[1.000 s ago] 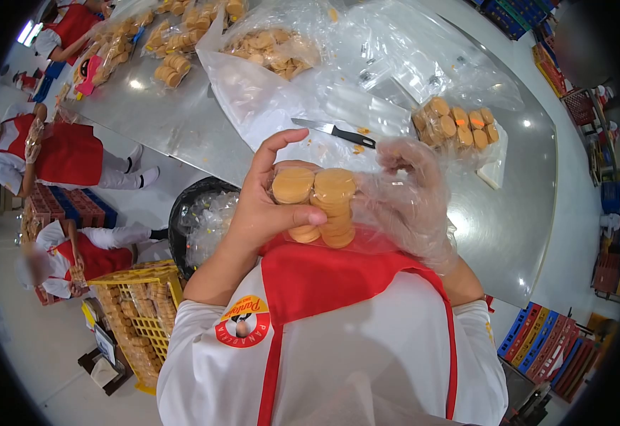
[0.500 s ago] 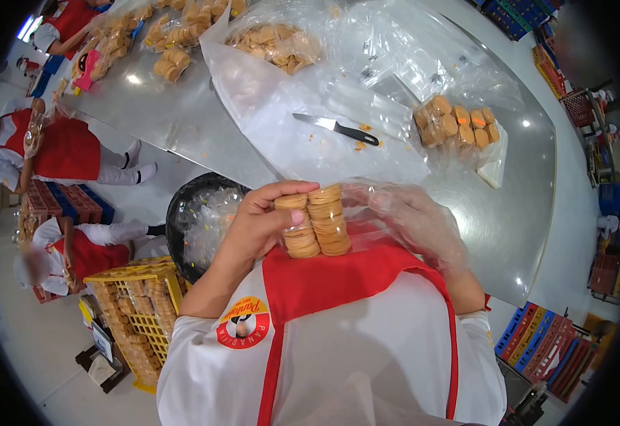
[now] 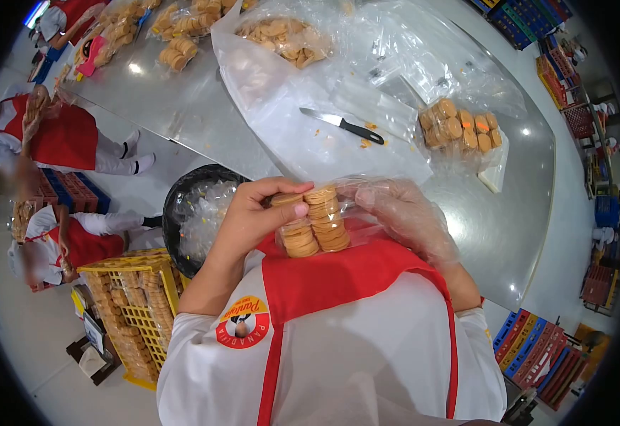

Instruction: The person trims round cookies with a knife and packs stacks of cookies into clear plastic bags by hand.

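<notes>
A metal table [image 3: 487, 227] carries bagged round cookies [image 3: 457, 128] and a plastic sheet [image 3: 281, 131] bearing a knife [image 3: 356, 130].

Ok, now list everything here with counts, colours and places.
Cookie packet: one, tan, front centre
Table: one, silver-grey, ahead
Sheet: one, white, on the table
Knife: one, black-handled, on the sheet
Loose cookies: uncounted, tan, sheet's far end
Wrapped cookies: several, tan, table's right
Far packets: several, tan, table's far left
Clear plastic: uncounted, colourless, table's far right
Bin: one, black, left
Crate: one, yellow, lower left
Stacked crates: several, red, blue and yellow, lower right
Co-workers: at least three, red and white clothes, left
Apron: one, red, wearer's front
Left hand: one, bare, holding the cookie packet
Right hand: one, under clear plastic, at the cookie packet's right
</notes>
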Available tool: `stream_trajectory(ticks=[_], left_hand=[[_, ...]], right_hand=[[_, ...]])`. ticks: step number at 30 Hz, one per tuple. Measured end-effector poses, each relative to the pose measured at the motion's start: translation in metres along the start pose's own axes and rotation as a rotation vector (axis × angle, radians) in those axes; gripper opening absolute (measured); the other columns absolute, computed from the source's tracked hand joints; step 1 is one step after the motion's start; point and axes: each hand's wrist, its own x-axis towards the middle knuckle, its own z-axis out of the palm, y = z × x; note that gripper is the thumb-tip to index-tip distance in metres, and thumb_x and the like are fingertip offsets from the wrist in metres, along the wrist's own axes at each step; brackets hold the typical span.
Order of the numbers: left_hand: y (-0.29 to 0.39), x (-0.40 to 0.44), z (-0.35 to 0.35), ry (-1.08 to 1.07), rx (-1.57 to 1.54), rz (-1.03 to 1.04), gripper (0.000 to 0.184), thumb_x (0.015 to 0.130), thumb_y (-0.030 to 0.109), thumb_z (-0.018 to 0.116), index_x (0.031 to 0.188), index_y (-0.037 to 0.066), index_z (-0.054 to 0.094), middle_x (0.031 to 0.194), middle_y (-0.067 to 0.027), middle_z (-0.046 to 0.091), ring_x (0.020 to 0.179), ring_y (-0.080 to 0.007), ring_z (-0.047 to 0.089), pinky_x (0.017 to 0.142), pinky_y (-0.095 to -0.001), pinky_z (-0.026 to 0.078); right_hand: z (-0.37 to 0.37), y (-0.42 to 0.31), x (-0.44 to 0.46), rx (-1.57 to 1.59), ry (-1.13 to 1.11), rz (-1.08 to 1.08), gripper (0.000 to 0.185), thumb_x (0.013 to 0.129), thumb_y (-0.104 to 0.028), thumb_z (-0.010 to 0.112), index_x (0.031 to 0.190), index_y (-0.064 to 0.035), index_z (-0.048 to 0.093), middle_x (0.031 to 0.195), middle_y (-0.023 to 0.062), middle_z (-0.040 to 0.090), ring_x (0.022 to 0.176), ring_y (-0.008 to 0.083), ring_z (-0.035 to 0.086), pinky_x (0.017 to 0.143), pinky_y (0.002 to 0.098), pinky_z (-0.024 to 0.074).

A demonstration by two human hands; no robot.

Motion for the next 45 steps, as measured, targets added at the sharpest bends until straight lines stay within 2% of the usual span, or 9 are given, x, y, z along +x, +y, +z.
stream_trajectory(ticks=[6,9,12,15,18,22,28,36,45], left_hand=[[0.006,0.009,0.004,-0.032,-0.246,-0.076,0.033,0.088,0.012,0.065,0.114,-0.008,0.063,0.109,-0.0157,0.067,0.099,-0.0189,0.065,0.088,-0.0296,0.051],[0.013,0.022,0.009,-0.113,-0.605,-0.144,0.038,0.095,0.019,0.058,0.119,-0.011,0.056,0.113,-0.0200,0.065,0.102,-0.0237,0.065,0.091,-0.0344,0.052],[0.016,0.035,0.009,-0.429,-0.923,-0.237,0.043,0.098,0.024,0.052,0.122,-0.011,0.051,0.114,-0.0216,0.063,0.102,-0.0274,0.065,0.091,-0.0369,0.053],[-0.001,0.047,0.008,-0.506,-0.842,-0.158,0.052,0.099,0.032,0.051,0.130,-0.009,0.045,0.123,-0.0228,0.058,0.106,-0.0295,0.064,0.091,-0.0382,0.053],[-0.002,0.045,0.017,-0.612,-0.695,0.045,0.086,0.089,0.054,0.059,0.143,-0.007,0.030,0.133,-0.0217,0.051,0.113,-0.0299,0.059,0.091,-0.0420,0.053],[0.018,0.035,0.034,-0.656,-0.454,-0.096,0.106,0.078,0.064,0.066,0.149,0.000,0.020,0.142,-0.0220,0.041,0.124,-0.0398,0.050,0.098,-0.0511,0.047],[0.002,0.024,0.047,-0.705,-0.911,-0.333,0.098,0.088,0.069,0.046,0.151,0.002,0.015,0.147,-0.0261,0.032,0.133,-0.0505,0.034,0.106,-0.0591,0.036],[0.027,0.035,0.059,-0.090,-0.403,-0.025,0.030,0.103,0.033,0.042,0.112,0.006,0.052,0.097,-0.0074,0.061,0.082,-0.0169,0.063,0.075,-0.0314,0.055],[0.035,0.047,0.075,-0.027,-0.409,-0.064,0.012,0.099,0.017,0.048,0.096,0.007,0.054,0.086,-0.0037,0.060,0.072,-0.0124,0.059,0.063,-0.0282,0.052]], right_hand=[[-0.005,-0.003,-0.001,0.093,0.083,0.061,0.033,0.095,-0.021,0.058,0.113,0.0044,0.066,0.115,0.0123,0.066,0.102,0.0213,0.062,0.093,0.0347,0.0493],[-0.007,-0.034,-0.002,-0.513,0.107,-0.453,0.024,0.093,-0.018,0.057,0.103,0.0002,0.070,0.105,0.0128,0.068,0.096,0.0225,0.064,0.086,0.0342,0.0510],[-0.003,-0.083,0.002,-1.086,-0.038,-0.664,0.022,0.090,-0.019,0.057,0.090,-0.0009,0.069,0.094,0.0161,0.066,0.087,0.0270,0.063,0.078,0.0345,0.0503],[0.021,-0.115,0.004,-1.186,0.132,-0.380,0.030,0.086,-0.028,0.057,0.084,0.0004,0.066,0.084,0.0193,0.062,0.080,0.0329,0.060,0.072,0.0363,0.0491],[0.019,-0.119,0.017,-1.201,0.206,-0.498,0.034,0.086,-0.037,0.062,0.083,-0.0041,0.069,0.076,0.0075,0.065,0.073,0.0208,0.061,0.067,0.0346,0.0479],[0.020,-0.142,0.026,-0.947,-0.055,-0.067,0.043,0.086,-0.046,0.061,0.092,-0.0051,0.073,0.084,0.0094,0.069,0.075,0.0187,0.065,0.067,0.0332,0.0521],[-0.012,-0.112,0.041,-0.736,-0.456,-0.001,0.048,0.087,-0.043,0.065,0.108,-0.0007,0.072,0.095,0.0173,0.071,0.081,0.0219,0.067,0.066,0.0325,0.0555],[-0.020,-0.098,0.039,-0.658,-0.521,0.009,0.054,0.081,-0.048,0.068,0.102,0.0017,0.073,0.093,0.0170,0.071,0.084,0.0240,0.067,0.067,0.0331,0.0554],[-0.025,-0.094,0.038,-0.669,-0.466,0.031,0.045,0.084,-0.042,0.068,0.096,0.0006,0.074,0.085,0.0109,0.071,0.075,0.0186,0.065,0.065,0.0308,0.0550]])
